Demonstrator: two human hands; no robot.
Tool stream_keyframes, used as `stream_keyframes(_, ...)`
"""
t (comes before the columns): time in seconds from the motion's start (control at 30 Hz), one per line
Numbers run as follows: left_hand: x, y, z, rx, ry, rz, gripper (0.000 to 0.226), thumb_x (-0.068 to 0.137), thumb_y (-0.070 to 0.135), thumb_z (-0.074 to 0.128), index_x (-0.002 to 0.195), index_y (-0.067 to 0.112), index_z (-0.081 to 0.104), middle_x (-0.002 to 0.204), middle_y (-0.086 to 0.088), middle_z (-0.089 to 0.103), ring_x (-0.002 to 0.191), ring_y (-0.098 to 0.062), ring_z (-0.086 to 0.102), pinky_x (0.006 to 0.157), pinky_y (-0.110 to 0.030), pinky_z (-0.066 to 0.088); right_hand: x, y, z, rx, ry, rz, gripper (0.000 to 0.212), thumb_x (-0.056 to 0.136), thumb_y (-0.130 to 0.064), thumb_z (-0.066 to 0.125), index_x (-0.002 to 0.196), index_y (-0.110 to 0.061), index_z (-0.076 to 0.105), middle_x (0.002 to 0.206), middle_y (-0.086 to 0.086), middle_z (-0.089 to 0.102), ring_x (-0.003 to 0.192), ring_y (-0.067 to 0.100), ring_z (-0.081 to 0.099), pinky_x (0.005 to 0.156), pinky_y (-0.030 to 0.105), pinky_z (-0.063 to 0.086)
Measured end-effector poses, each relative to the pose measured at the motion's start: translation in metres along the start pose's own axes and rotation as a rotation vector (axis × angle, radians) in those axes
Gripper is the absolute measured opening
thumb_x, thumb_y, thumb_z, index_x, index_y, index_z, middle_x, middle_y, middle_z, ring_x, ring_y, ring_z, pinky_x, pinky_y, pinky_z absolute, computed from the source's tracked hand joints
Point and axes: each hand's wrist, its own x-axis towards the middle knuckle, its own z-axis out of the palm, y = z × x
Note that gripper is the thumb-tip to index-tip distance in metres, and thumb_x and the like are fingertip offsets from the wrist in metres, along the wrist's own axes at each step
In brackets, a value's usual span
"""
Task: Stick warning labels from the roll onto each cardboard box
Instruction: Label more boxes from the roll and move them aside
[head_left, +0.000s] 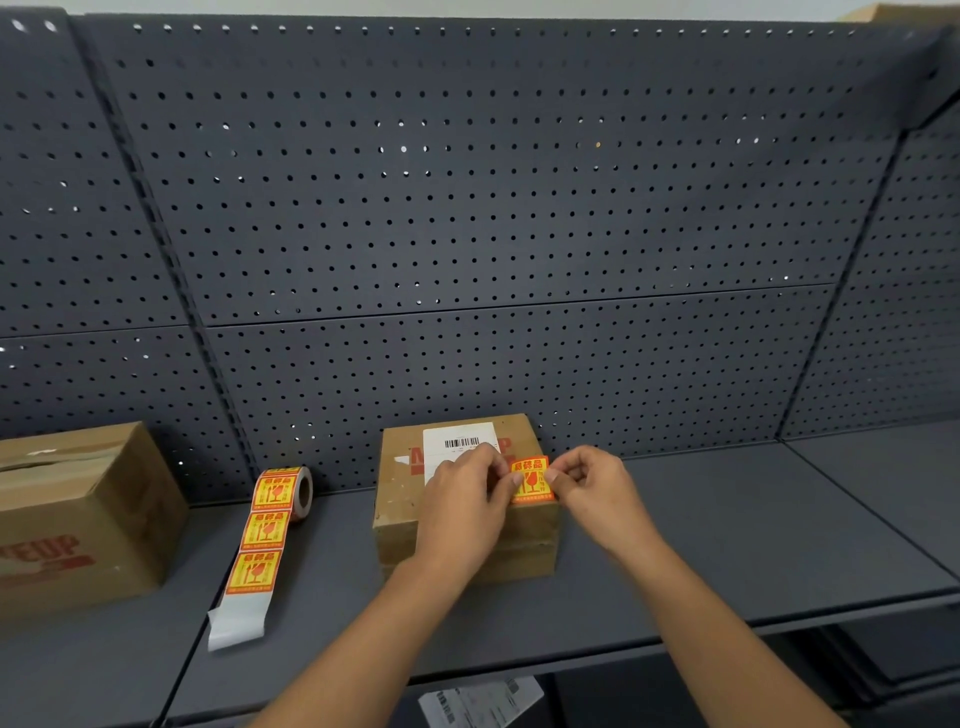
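A small cardboard box (400, 499) with a white barcode slip on top stands on the grey shelf, against the pegboard. Over its top right corner, my left hand (465, 499) and my right hand (592, 480) pinch an orange and yellow warning label (531, 480) by its left and right edges. Whether the label touches the box cannot be told. The label roll (288, 488) stands to the left of the box, and its strip of labels trails toward the shelf's front edge. A larger cardboard box (88, 514) sits at the far left.
The grey shelf (727, 530) runs bare to the right of the small box. A dark pegboard wall (467, 208) backs the shelf. Below the shelf's front edge lies a white printed paper (480, 701).
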Motion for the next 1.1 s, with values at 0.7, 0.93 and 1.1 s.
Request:
stream_keyframes(0.7,0.001,-0.012,0.007,0.036,0.052,0.092,0.015,0.095,0.045,0.068,0.089,0.034,0.059,0.087,0.017,0.064,0.085,-0.008,0.059,0.070,-0.040,0.058,-0.003,0.003,0.003,0.010,0.007,0.006,0.005,0.095,-0.018,0.073,0.092,-0.019,0.070,0.090,-0.002,0.072,0.088,0.014,0.068,0.080,0.032,0.057)
stream_keyframes(0.93,-0.002,-0.014,0.005,0.069,0.067,0.138,0.015,0.097,0.046,0.064,0.092,0.033,0.058,0.090,0.017,0.062,0.087,-0.009,0.054,0.073,-0.037,0.056,-0.007,0.004,0.010,0.008,0.045,0.004,0.004,0.095,-0.020,0.073,0.092,-0.019,0.069,0.088,-0.003,0.072,0.086,0.014,0.069,0.071,0.023,0.052)
stream_keyframes(1.1,-0.002,-0.019,0.006,0.013,0.053,0.140,0.016,0.097,0.043,0.065,0.089,0.034,0.055,0.086,0.017,0.059,0.087,-0.009,0.054,0.072,-0.037,0.055,-0.011,-0.001,0.011,0.010,0.028,0.016,0.023,0.085,-0.033,0.084,0.094,-0.019,0.067,0.086,-0.004,0.069,0.078,0.007,0.065,0.066,0.018,0.049)
